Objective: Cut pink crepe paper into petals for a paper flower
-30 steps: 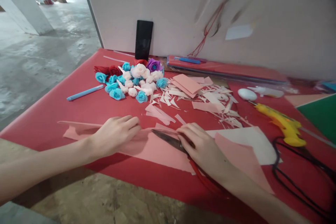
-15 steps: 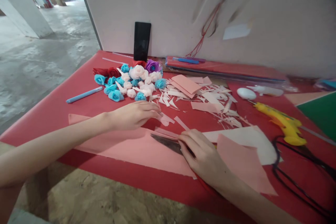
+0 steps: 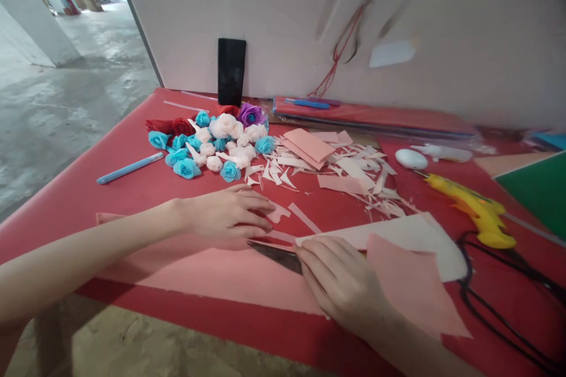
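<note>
My right hand is closed around the scissors, whose handles are mostly hidden under it. The dark blades point left over a long pink paper sheet near the table's front edge. My left hand lies palm down with its fingers stretched out, just beyond the blade tip. Its fingertips are close to a narrow pink strip and a small pink scrap; whether they press on the paper I cannot tell. Beside my right hand lie a white sheet and another pink piece.
Several paper roses are heaped at the back left by a pen. A black phone leans on the wall. Paper scraps lie mid-table. A yellow glue gun with a black cord lies right.
My left hand has come nearer the blade tip and the front edge. My right hand, still on the scissors, has shifted slightly toward me. The view has swung a little.
</note>
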Demonstrator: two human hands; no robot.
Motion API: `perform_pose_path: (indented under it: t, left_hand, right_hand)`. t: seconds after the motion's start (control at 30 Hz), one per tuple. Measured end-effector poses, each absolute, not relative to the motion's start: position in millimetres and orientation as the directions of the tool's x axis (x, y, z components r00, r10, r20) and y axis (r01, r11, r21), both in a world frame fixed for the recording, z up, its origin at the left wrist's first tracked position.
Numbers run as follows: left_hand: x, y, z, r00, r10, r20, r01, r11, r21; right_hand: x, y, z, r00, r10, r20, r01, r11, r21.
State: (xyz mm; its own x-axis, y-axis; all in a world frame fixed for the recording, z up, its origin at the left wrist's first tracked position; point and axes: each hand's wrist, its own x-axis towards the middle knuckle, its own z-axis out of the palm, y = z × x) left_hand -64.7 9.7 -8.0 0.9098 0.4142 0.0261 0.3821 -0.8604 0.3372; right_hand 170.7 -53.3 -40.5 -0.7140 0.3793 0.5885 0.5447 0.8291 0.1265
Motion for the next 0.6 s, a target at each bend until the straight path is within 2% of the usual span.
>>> perform_pose_path:
  t: [0.23,0.6]
  left_hand:
    - [-75,-3,4,0.864,0.495,-0.096,0.492,-0.787,0.372]
    - [-100,-23,16,0.756,0.617,-0.220,0.651,-0.669,0.358]
  right_hand:
    - [170,-52,-36,-0.724,0.395,0.565,0.568,0.807,0.163]
    - [170,-53,-34,-0.741,0.377,0.555,0.554,0.810,0.190]
